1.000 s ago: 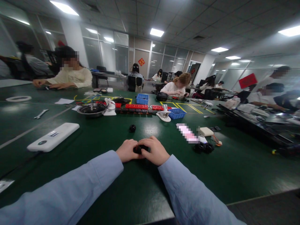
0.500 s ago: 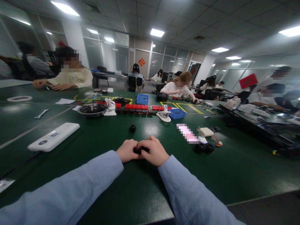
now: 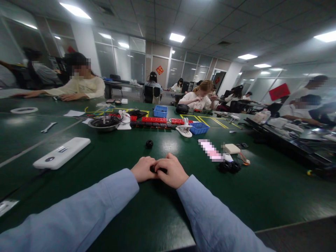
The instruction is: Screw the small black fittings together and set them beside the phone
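My left hand (image 3: 144, 169) and my right hand (image 3: 173, 171) meet low over the green table (image 3: 126, 217), both closed around one small black part (image 3: 162, 170). Fingers cover most of the part, so its shape is unclear. Just beyond my hands lies a small black round piece (image 3: 149, 144). To the right sit two black wheel-like pieces (image 3: 229, 166), side by side, near a beige box (image 3: 232, 149) with orange wires.
Left on the table are a white power-bank-like device (image 3: 63, 153) and a wrench (image 3: 49, 127). Farther back stand a metal bowl (image 3: 103, 128), a red strip (image 3: 154, 120), a white clamp (image 3: 185, 128) and a blue basket (image 3: 199, 128). Several people sit around.
My hands stay together on the black part, with barely shifted fingers. Across the table, a person at the left has stretched an arm outward; another person has raised their hands.
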Tool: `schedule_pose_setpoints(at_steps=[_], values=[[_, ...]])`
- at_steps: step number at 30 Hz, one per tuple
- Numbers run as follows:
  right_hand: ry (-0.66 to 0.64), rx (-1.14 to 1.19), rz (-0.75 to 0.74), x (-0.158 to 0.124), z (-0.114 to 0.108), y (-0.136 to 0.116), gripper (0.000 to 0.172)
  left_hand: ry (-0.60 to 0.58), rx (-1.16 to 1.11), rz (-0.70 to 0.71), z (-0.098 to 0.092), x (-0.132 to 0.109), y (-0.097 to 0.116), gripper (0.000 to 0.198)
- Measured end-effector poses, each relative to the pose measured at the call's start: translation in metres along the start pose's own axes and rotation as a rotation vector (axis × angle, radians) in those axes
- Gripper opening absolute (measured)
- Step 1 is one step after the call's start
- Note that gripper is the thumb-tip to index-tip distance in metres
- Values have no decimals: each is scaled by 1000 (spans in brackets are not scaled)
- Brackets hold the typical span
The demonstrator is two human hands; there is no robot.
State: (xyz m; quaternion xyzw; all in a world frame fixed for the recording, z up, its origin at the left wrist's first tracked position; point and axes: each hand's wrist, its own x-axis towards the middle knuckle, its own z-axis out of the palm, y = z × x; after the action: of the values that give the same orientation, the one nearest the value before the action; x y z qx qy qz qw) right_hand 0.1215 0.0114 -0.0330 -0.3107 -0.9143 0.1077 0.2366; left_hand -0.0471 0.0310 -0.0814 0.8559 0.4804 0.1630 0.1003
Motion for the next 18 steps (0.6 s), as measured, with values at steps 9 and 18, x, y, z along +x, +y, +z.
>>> schedule_pose_setpoints(at_steps=[9,18], values=[[11,18,-35,-1,3,-5,13,9,34,21,3,0,-2,12],[160,37,39,-3,-6,-5,20,14,7,29,0,-1,-1,29]])
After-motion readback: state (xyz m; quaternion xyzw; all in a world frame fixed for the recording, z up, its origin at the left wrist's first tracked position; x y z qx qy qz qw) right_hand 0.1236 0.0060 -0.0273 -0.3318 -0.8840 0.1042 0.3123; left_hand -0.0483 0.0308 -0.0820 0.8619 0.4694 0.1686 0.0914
